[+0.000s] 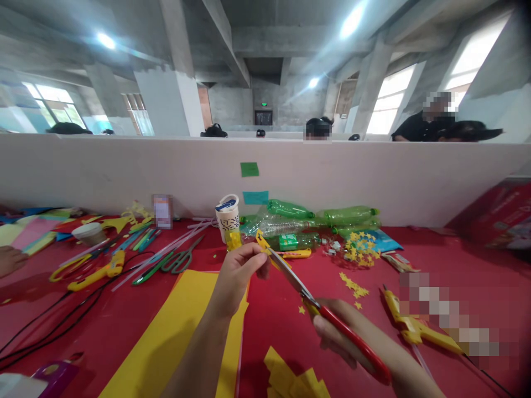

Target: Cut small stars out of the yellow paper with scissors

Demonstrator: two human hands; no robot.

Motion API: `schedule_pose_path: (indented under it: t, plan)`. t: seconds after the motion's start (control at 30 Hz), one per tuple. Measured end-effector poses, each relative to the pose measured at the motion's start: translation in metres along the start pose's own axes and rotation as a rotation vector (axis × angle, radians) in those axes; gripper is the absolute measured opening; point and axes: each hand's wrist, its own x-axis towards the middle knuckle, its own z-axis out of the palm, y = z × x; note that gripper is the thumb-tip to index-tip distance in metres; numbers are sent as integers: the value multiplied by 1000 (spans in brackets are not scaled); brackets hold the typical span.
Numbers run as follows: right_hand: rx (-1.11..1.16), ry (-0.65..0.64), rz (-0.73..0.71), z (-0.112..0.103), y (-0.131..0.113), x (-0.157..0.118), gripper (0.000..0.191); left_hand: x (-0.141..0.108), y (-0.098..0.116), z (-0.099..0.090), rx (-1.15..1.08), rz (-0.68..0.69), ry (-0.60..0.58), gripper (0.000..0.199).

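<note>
My left hand (243, 266) pinches a small piece of yellow paper (260, 239) with dark marks on it, held above the table. In my right hand (340, 326) is a pair of scissors (309, 296) with red handles. The blade tips reach the yellow paper beside my left fingertips. Below my left arm lie large yellow sheets (178, 326). Small cut yellow paper stars (353, 287) are scattered to the right, with more in a heap (362, 249) farther back. Yellow paper pieces (296, 378) sit at the near edge.
Green plastic bottles (290, 210) and a paper cup (229, 218) stand or lie by the white partition (186, 171). A yellow glue gun (409, 326) is at right, another glue gun (102, 272) at left. Near it lie green-handled scissors (180, 260). Another person's hand (11, 260) shows far left.
</note>
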Motion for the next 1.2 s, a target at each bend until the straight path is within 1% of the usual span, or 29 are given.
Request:
schedule_pose_path:
  t: [0.1, 0.2, 0.37, 0.57, 0.67, 0.77, 1.03, 1.2]
  plan:
    - [-8, -23, 17, 0, 0, 0, 55, -1, 0, -1, 15, 2, -8, 17]
    - [-3, 6, 18, 0, -2, -1, 55, -1, 1, -1, 17, -2, -2, 17]
    - [29, -12, 73, 0, -10, -3, 57, -1, 3, -3, 49, -6, -8, 19]
    - [31, -53, 60, -3, 1, 1, 55, -1, 7, -6, 77, -37, -40, 20]
    - [37, -57, 74, -3, 6, 3, 57, -1, 8, -8, 81, -49, -44, 19]
    - [19, -50, 106, -4, 5, 3, 59, -2, 9, -8, 78, -56, -50, 19]
    - [-47, -44, 154, -5, -3, 0, 56, -2, 9, -10, 80, -73, -61, 18]
    - [-43, -38, 130, -6, -3, -1, 52, -2, 10, -11, 85, -84, -66, 19]
